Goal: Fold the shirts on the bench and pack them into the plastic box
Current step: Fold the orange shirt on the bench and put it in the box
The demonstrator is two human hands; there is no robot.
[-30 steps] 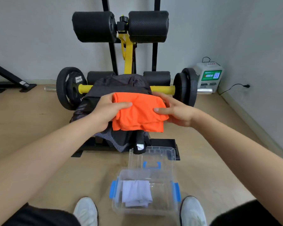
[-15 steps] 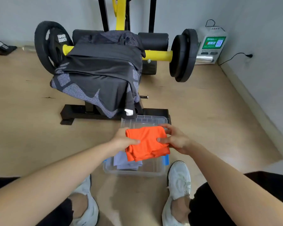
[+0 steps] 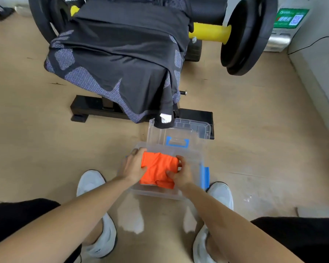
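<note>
Both hands, left (image 3: 133,168) and right (image 3: 180,172), grasping the orange shirt (image 3: 158,169), have lowered it into the box (image 3: 198,160) at lower centre; dark shirt (image 3: 122,54) remains.

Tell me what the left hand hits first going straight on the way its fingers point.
Probably the plastic box's far wall: the left hand, gripping the orange shirt's edge, points away from the person toward it, with the lid just beyond. Depth is unclear; if angled down, the box floor comes first.

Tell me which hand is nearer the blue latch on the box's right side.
Right. The right hand grips the orange shirt just beside the blue latch; the left hand holds the shirt's opposite edge.
</note>
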